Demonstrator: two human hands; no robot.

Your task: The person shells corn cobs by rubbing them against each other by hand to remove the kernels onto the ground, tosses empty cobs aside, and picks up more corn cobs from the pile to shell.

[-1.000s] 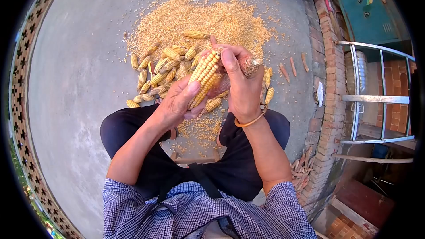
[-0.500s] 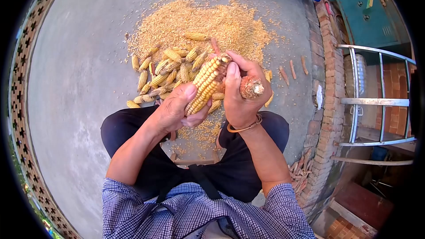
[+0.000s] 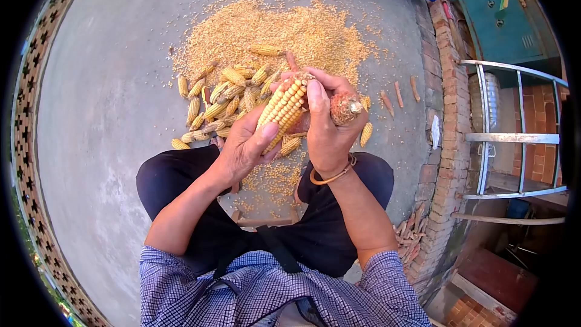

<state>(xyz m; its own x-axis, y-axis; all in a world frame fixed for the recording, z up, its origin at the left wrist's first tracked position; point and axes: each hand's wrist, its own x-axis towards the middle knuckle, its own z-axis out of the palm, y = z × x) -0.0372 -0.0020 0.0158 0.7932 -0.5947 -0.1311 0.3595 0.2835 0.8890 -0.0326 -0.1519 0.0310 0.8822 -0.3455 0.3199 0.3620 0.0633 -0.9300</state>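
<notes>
Left hand (image 3: pixel 247 150) grips a corn ear (image 3: pixel 284 106), right hand (image 3: pixel 330 136) a cob (image 3: pixel 346 108) (more cobs (image 3: pixel 399 94) lie near the floor's (image 3: pixel 109 115) right edge).

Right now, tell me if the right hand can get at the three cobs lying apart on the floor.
Probably, with a stretch: nothing visible blocks the right hand from the three cobs, though it grips another reddish cob.

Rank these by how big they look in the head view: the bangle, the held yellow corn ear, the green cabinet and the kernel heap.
1. Kernel heap
2. Green cabinet
3. Held yellow corn ear, probably looking larger because it is raised nearer the camera
4. Bangle
</notes>
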